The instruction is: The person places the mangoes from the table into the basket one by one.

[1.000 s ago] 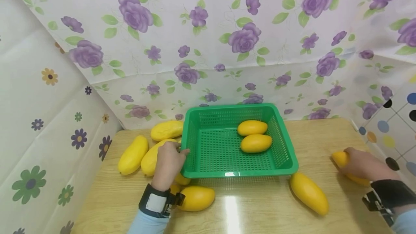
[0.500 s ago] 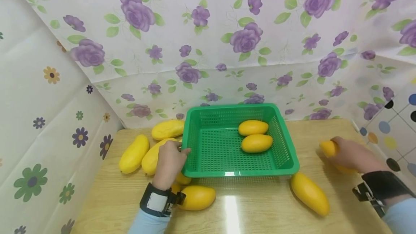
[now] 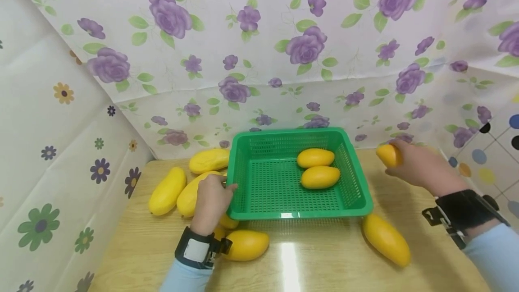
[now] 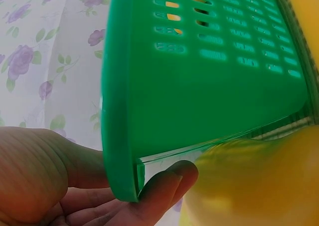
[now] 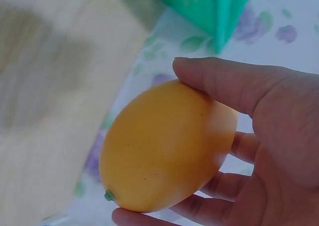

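Note:
A green plastic basket (image 3: 300, 215) stands on the table with two mangoes lying at its right side, an upper mango (image 3: 315, 158) and a lower mango (image 3: 320, 177). My left hand (image 3: 212, 202) grips the basket's left rim; in the left wrist view the thumb and fingers (image 4: 162, 186) pinch over its edge. Right of the basket, my right hand (image 3: 419, 166) holds another mango (image 5: 167, 146) up off the table, thumb on one side and fingers curled round the other. Its small green stem end shows in the right wrist view.
Another mango (image 3: 386, 240) lies by the basket's front right corner. Several yellow fruits, such as a long one (image 3: 167, 191), crowd the left side, and a mango (image 3: 246, 245) lies beside the left wrist. A flowered sheet (image 3: 267, 57) covers the back wall.
My right hand has lifted the mango off the table at the right and carried it leftward and up toward the basket. The left hand stays on the rim.

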`<act>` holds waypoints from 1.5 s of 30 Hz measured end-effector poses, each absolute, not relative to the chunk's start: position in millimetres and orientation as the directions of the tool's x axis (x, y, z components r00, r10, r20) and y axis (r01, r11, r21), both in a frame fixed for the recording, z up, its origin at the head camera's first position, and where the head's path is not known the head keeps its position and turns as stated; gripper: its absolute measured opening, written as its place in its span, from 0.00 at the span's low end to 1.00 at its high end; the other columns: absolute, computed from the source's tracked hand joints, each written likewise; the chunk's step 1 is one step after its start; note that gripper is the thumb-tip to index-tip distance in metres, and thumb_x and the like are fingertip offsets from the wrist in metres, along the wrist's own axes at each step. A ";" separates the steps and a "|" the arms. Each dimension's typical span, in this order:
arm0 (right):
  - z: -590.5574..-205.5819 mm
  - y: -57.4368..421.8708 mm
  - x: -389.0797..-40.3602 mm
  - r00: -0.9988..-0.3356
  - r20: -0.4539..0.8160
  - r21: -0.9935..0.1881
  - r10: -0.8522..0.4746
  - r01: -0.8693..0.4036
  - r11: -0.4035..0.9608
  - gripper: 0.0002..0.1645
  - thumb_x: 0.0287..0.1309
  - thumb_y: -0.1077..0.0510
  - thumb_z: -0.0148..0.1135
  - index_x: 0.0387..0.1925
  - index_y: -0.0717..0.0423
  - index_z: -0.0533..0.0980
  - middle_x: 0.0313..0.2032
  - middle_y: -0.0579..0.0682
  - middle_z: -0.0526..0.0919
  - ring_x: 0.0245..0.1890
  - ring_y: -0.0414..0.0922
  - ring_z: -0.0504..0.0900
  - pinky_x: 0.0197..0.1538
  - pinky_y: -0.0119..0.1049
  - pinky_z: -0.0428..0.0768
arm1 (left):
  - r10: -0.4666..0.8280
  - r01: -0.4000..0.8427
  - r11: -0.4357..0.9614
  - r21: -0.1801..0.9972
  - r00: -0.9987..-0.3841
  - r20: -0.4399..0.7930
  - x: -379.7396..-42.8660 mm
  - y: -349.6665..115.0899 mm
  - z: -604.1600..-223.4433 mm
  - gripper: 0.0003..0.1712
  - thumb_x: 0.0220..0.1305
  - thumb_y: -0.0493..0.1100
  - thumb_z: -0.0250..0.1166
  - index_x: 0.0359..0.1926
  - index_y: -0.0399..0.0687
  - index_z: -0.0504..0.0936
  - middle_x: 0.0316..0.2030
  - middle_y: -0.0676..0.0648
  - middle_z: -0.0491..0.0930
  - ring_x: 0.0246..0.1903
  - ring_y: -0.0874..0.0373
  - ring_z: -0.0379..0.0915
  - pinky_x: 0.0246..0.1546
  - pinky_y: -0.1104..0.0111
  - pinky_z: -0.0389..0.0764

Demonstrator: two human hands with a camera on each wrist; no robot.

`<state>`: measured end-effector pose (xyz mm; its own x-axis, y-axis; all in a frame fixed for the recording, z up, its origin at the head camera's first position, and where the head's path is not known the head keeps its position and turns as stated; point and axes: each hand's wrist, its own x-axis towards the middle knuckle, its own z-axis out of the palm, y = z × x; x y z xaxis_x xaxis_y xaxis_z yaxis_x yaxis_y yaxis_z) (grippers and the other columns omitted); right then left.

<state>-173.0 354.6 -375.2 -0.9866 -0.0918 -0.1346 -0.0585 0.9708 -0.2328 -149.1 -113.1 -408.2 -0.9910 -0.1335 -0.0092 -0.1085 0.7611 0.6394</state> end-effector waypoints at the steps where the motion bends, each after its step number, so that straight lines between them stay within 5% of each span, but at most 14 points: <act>1: -370.5 348.1 -173.8 -0.987 -0.128 -0.224 -0.094 -0.064 0.972 0.53 0.46 0.38 0.68 0.65 0.62 0.58 0.48 0.68 0.75 0.40 0.58 0.77 0.35 0.51 0.76 | -0.133 -0.108 0.762 0.638 -0.991 -0.008 -149.3 -113.4 -408.6 0.14 0.55 0.43 0.68 0.39 0.37 0.85 0.26 0.44 0.83 0.22 0.59 0.76 0.17 0.71 0.72; 15: -340.1 265.8 -175.2 -0.977 -0.030 -0.196 -0.213 -0.203 0.959 0.44 0.51 0.47 0.67 0.66 0.53 0.59 0.48 0.63 0.75 0.32 0.50 0.77 0.29 0.41 0.76 | -0.130 -0.093 0.761 0.642 -0.992 0.010 -149.0 -111.9 -407.0 0.13 0.55 0.43 0.69 0.38 0.37 0.85 0.25 0.44 0.83 0.20 0.59 0.76 0.16 0.71 0.73; 24: -357.0 235.2 -170.7 -0.951 -0.047 -0.160 -0.307 -0.296 0.942 0.43 0.48 0.47 0.70 0.65 0.50 0.62 0.47 0.58 0.76 0.38 0.50 0.78 0.33 0.45 0.80 | -0.134 -0.105 0.755 0.647 -0.991 -0.004 -148.9 -111.6 -406.3 0.14 0.55 0.42 0.68 0.39 0.36 0.85 0.25 0.44 0.83 0.21 0.60 0.75 0.17 0.71 0.73; 45: -391.0 208.3 -166.2 -0.890 -0.100 -0.077 -0.445 -0.439 0.895 0.44 0.41 0.44 0.74 0.61 0.46 0.67 0.43 0.53 0.77 0.32 0.45 0.77 0.33 0.42 0.79 | -0.137 -0.099 0.768 0.632 -0.990 0.012 -147.5 -111.8 -405.1 0.16 0.55 0.43 0.69 0.42 0.36 0.84 0.28 0.43 0.84 0.23 0.59 0.77 0.18 0.71 0.74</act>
<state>-166.2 208.3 -391.0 -0.8901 -0.4447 -0.0999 -0.4387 0.8953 -0.0771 -147.5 -111.8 -405.1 -0.9905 -0.1372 0.0116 -0.0990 0.7682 0.6325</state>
